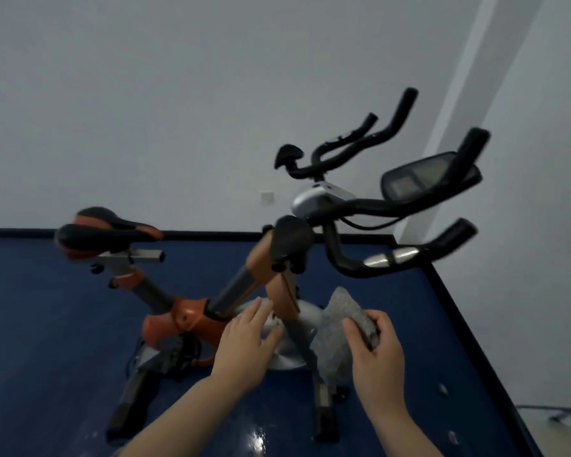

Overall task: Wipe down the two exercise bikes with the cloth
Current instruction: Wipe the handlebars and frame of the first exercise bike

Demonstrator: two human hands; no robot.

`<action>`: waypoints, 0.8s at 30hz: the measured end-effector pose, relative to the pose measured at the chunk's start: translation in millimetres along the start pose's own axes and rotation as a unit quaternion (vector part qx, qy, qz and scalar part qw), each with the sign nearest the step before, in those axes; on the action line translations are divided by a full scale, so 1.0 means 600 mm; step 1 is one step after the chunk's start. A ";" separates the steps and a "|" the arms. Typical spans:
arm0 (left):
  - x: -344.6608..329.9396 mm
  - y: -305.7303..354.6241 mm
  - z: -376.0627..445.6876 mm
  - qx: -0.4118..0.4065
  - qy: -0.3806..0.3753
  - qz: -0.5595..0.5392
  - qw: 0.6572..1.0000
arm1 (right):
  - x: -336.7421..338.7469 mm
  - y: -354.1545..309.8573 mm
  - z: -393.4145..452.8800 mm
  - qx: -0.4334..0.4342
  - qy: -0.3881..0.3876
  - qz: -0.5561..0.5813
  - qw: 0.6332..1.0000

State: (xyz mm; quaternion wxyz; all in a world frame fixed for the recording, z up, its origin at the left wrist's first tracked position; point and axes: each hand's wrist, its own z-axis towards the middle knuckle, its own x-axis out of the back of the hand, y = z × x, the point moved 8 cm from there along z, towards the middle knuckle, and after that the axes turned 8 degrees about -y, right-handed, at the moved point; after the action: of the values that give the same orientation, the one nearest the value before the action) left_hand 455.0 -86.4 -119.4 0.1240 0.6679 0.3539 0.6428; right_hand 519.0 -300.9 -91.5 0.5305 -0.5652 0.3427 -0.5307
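While the grey cloth (pixel 343 321) is gripped in the curled fingers of the right hand (pixel 374 351), just beside the flywheel (pixel 287 354) of the orange bike (pixel 185 319), no wiped surface can be told apart from an unwiped one. The left hand (pixel 244 344) is held with fingers straight, empty. A second bike's handlebars (pixel 353 143) are seen behind. Most wiping is judged still to be done.

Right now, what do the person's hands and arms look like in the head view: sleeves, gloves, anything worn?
Both forearms are bare up to the frame's bottom edge, with no sleeves in view. The left hand and right hand wear no gloves. No rings, watch or wristband show. The frame is somewhat blurred, so small marks could not be told.
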 end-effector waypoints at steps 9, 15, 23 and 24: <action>0.166 -0.137 0.034 -0.005 0.028 -0.013 1.000 | -0.206 -0.074 0.016 0.012 0.007 0.034 0.999; 0.231 -0.260 0.055 0.061 0.058 -0.016 0.996 | -0.374 -0.060 0.068 0.003 -0.062 0.039 0.997; 0.375 -0.503 -0.010 0.228 0.140 -0.033 0.963 | -0.687 -0.103 0.123 0.042 -0.231 0.039 0.971; 0.392 -0.531 -0.027 0.244 0.150 -0.043 0.957 | -0.729 -0.114 0.119 0.046 -0.250 0.036 0.966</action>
State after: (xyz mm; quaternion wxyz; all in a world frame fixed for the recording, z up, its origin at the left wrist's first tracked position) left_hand 321.9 286.4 -133.4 -0.0699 0.5575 0.5434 0.6238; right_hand 487.5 145.4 -119.8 0.6434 -0.6424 0.1948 -0.3680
